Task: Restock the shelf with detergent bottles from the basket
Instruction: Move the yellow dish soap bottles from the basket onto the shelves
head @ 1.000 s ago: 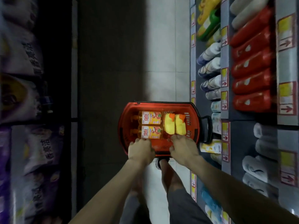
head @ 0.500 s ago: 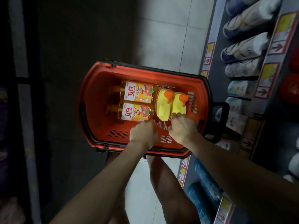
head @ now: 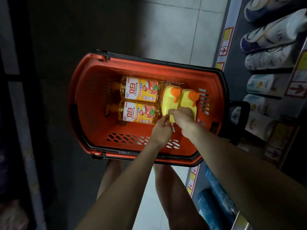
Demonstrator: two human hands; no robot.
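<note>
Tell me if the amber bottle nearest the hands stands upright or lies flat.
Lying flat: the near amber bottle rests on its side on the basket floor, label up.

Four bottles (head: pixel 141 89) lie in the basket (head: pixel 99 130), probably just left of the shelf (head: pixel 237 30)

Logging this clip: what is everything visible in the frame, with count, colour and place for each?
Plastic shopping basket: one, red with black handles, on the floor.
Clear amber detergent bottles with red-and-white labels: two, lying side by side mid-basket.
Yellow plastic bottles with orange caps: two, at the basket's right end.
Dark grey shelf unit: one, along the right.
White bottles: several, on that shelf.
Price tags: several, yellow and red, on shelf edges.
Blue packs: count unclear, lower shelf.
Tiled floor: pale grey.
Legs: two, bare, below the basket.
Left hand: fingertips at a yellow bottle's near end, grip unclear.
Right hand: fingers curled over the yellow bottles' near end.
</note>
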